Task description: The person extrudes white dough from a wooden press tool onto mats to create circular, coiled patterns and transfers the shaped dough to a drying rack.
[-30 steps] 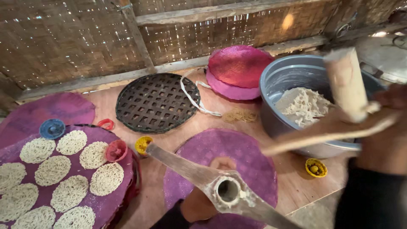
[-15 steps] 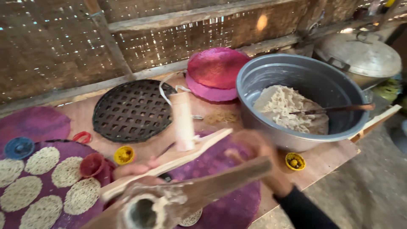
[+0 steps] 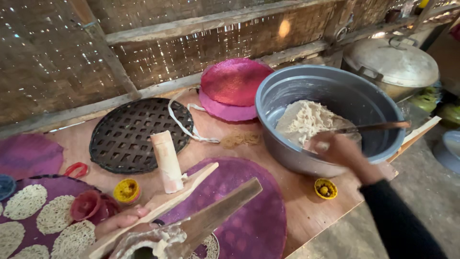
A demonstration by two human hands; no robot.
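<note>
1. Change from the earlier frame: the right hand [image 3: 342, 152] now reaches over the rim of the grey metal basin [image 3: 330, 91], where half a second ago it was low beside the wooden press; its fingers curl at the near end of a spoon handle [image 3: 376, 127], though blur leaves it unclear whether they grip it.
2. The wooden press [image 3: 191, 216] has dropped to the lower edge of the view, its plunger [image 3: 166, 161] standing upright and its lever arms open; it lies over the purple woven mat [image 3: 249, 211].
3. The left hand [image 3: 120, 221] lies under the press's lower arm, fingers wrapped around the wood.
4. The dough [image 3: 304, 120] sits in one mound inside the basin, the spoon resting across it.
5. Counts: one basin; one lidded metal pot [image 3: 390, 62] behind it; one black lattice tray [image 3: 136, 134]; two pink round mats [image 3: 232, 88] stacked near the wall.
6. Two small yellow caps [image 3: 326, 188] are visible, one near the basin and one beside the plunger.
7. Five pressed noodle rounds [image 3: 55, 213] lie at least partly in view on the purple tray at the left.
8. One red cup [image 3: 86, 205] stands among them.
</note>
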